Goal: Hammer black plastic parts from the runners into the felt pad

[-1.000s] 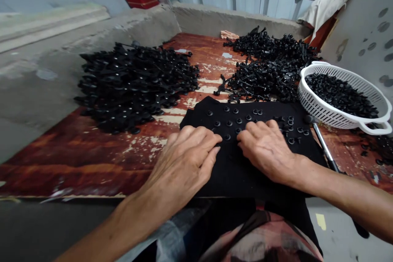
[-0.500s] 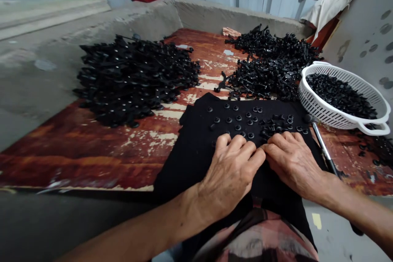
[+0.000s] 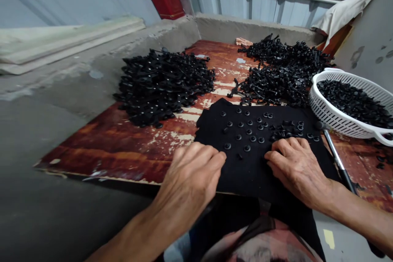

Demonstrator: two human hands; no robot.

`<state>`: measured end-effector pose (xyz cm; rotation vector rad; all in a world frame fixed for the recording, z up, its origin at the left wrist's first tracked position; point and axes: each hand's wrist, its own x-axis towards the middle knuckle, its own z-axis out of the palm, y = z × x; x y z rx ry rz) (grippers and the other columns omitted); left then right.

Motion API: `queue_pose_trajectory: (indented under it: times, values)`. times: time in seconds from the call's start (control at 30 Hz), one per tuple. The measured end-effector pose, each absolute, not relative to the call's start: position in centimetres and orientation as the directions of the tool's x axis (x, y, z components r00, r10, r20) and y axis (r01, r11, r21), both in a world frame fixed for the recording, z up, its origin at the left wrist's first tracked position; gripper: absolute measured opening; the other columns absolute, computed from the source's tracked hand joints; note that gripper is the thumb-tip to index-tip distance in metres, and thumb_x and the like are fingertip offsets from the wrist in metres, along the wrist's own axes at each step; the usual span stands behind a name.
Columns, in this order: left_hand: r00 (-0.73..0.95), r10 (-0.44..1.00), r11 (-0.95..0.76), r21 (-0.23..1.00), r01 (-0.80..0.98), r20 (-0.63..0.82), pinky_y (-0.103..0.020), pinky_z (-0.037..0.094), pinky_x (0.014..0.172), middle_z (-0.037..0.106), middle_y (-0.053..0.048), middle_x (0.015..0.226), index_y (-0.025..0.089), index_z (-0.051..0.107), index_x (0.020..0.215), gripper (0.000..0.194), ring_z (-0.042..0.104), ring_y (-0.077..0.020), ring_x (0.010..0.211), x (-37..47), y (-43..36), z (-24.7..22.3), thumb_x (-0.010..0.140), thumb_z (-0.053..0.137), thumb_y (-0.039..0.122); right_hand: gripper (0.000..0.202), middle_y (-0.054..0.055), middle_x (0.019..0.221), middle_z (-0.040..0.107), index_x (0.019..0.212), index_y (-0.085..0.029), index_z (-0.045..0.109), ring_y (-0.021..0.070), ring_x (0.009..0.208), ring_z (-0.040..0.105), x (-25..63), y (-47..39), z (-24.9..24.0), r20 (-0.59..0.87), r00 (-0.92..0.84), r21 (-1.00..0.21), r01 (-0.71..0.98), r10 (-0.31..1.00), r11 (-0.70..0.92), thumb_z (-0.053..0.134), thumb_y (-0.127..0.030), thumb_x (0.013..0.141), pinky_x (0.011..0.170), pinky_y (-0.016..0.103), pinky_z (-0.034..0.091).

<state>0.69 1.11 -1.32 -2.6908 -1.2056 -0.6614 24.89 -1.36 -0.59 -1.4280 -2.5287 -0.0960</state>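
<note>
Has the left hand (image 3: 195, 172) bent palm-down over the left edge of a flat piece of black fabric (image 3: 245, 178), with thumb close against a curled forefinger; impossible to tell of anything pinched inside. Has the right hand (image 3: 296, 168) half curled at the near side of a dense cluster of small black parts (image 3: 282, 129), with fingertips turned under and out of sight — again, no telling of any hold. Has small, round, black, ring-like pieces (image 3: 227, 146) set out on the fabric between and beyond the hands: mostly apart, probably for easy picking out, and on cloth, probably against rolling. Has a tool with dark round head, silver shaft and black grip (image 3: 337, 157) along the fabric's right edge, presumably for easy reach. Has loose black bits (image 3: 353, 100) in a slotted white plastic basket (image 3: 334, 118), likely against scattering over the worn reddish-brown counter (image 3: 132, 145).

Counts about seventeen ring-like pieces laid flat, plus two small tipped ones; cannot count the cluster. Counts one fabric, one tool, one basket; also one heap of black strap-like parts (image 3: 166, 90) at left and two adjoining heaps of black parts (image 3: 282, 80) beyond the fabric — all too tangled for a number.
</note>
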Motion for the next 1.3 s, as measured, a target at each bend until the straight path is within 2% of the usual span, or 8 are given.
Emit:
queue_pose_trajectory:
  times: [0.17,0.33,0.47,0.63,0.73,0.97,1.17,1.3]
  values:
    - [0.584,0.735,-0.654,0.129,0.746,0.344,-0.038,0.041,0.074,0.067,-0.005,0.085,0.020,0.065,0.092,0.018,0.057,-0.0230,0.082,-0.6,2.7,-1.2,0.092,0.047,0.016,0.022,0.008,0.096,0.066,0.108,-0.018,0.066,0.0255,0.084,0.050,24.3,-1.1,-0.7,0.267,-0.529,-0.083,0.820,0.805,0.566,0.050,-0.011,0.094,0.074,0.040,0.031]
    - [0.459,0.825,-0.548,0.266,0.793,0.331,-0.035,0.045,0.080,0.067,-0.005,0.094,0.019,0.062,0.099,0.018,0.060,-0.0209,0.091,0.2,7.0,-1.0,0.094,0.047,0.026,0.021,0.006,0.082,0.066,0.090,-0.017,0.067,0.0228,0.076,0.050,23.7,-0.6,-0.6,0.277,-0.566,-0.088,0.790,0.777,0.607,0.048,-0.008,0.094,0.073,0.038,0.031]
    - [0.561,0.775,-0.612,0.127,0.780,0.289,-0.034,0.043,0.076,0.065,-0.004,0.086,0.019,0.062,0.089,0.012,0.058,-0.0212,0.085,0.8,9.0,-1.3,0.090,0.050,0.020,0.023,0.005,0.077,0.065,0.082,-0.017,0.065,0.0220,0.073,0.051,23.3,-0.4,-0.6,0.297,-0.568,-0.064,0.790,0.767,0.610,0.048,-0.009,0.094,0.074,0.038,0.031]
    - [0.671,0.654,-0.676,-0.127,0.726,0.350,-0.037,0.038,0.072,0.062,-0.006,0.079,0.019,0.063,0.081,0.021,0.055,-0.0229,0.079,0.1,8.7,-1.0,0.088,0.046,0.009,0.021,0.002,0.075,0.063,0.079,-0.019,0.061,0.0207,0.071,0.052,22.7,0.6,-0.2,0.316,-0.545,-0.052,0.807,0.776,0.588,0.048,-0.013,0.095,0.072,0.036,0.030]
    - [0.723,0.601,-0.718,-0.167,0.676,0.340,-0.037,0.037,0.069,0.061,-0.005,0.076,0.019,0.065,0.082,0.025,0.053,-0.0228,0.076,-0.8,8.2,-0.9,0.087,0.045,0.005,0.018,0.003,0.077,0.064,0.083,-0.020,0.062,0.0222,0.074,0.052,21.1,2.5,0.6,0.311,-0.535,-0.020,0.822,0.785,0.569,0.050,-0.015,0.095,0.072,0.037,0.028]
    - [0.670,0.645,-0.707,-0.046,0.706,0.367,-0.037,0.040,0.071,0.064,-0.006,0.084,0.019,0.065,0.090,0.025,0.056,-0.0229,0.081,-2.4,7.2,-1.7,0.090,0.043,0.008,0.018,0.007,0.080,0.066,0.086,-0.019,0.065,0.0244,0.080,0.053,16.4,6.7,1.1,0.211,-0.589,0.058,0.804,0.780,0.591,0.050,-0.013,0.094,0.068,0.038,0.024]
    - [0.551,0.725,-0.657,0.173,0.734,0.413,-0.037,0.046,0.080,0.066,-0.007,0.095,0.018,0.064,0.100,0.020,0.059,-0.0232,0.092,-2.4,8.1,-2.4,0.093,0.045,0.020,0.019,0.007,0.086,0.067,0.091,-0.019,0.066,0.0253,0.085,0.052,16.3,7.8,1.3,0.132,-0.656,0.089,0.755,0.743,0.650,0.048,-0.013,0.096,0.073,0.041,0.025]
    - [0.546,0.735,-0.653,0.205,0.729,0.402,-0.039,0.047,0.081,0.065,-0.007,0.090,0.017,0.064,0.094,0.018,0.058,-0.0242,0.090,-1.9,8.5,-2.4,0.092,0.046,0.019,0.018,0.005,0.085,0.066,0.090,-0.019,0.065,0.0234,0.082,0.051,16.5,8.1,1.2,0.107,-0.690,0.082,0.723,0.715,0.686,0.049,-0.016,0.096,0.070,0.039,0.024]
